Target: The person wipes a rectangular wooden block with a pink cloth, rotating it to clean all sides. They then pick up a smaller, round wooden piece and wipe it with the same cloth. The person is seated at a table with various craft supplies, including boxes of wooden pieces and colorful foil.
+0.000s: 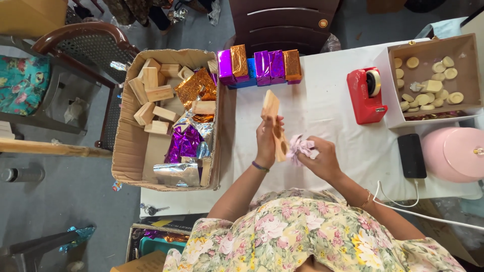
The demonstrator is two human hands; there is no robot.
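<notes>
A white-covered worktop [322, 108] is seen from above, with a person in a floral garment at its near edge. A long pale wooden block with round hollows [275, 126] is held upright above the worktop by the left hand [266, 143], whose fingers are wrapped around its lower half. A crumpled wad of pale pink tissue [300, 147] is pinched in the curled fingers of the right hand [322, 160], just beside the block and touching it near its lower end.

To the left, an open cardboard box [166, 118] is filled with plain wooden blocks and sheets of gold, purple and silver foil. At the far edge of the worktop, a row of foil-wrapped blocks in purple, gold and blue [259, 66] is lined up. To the right are found a red tape dispenser [366, 95], a shallow cardboard tray of pale round discs [433, 80], a black phone [411, 155] and a pink round lidded container [454, 153].
</notes>
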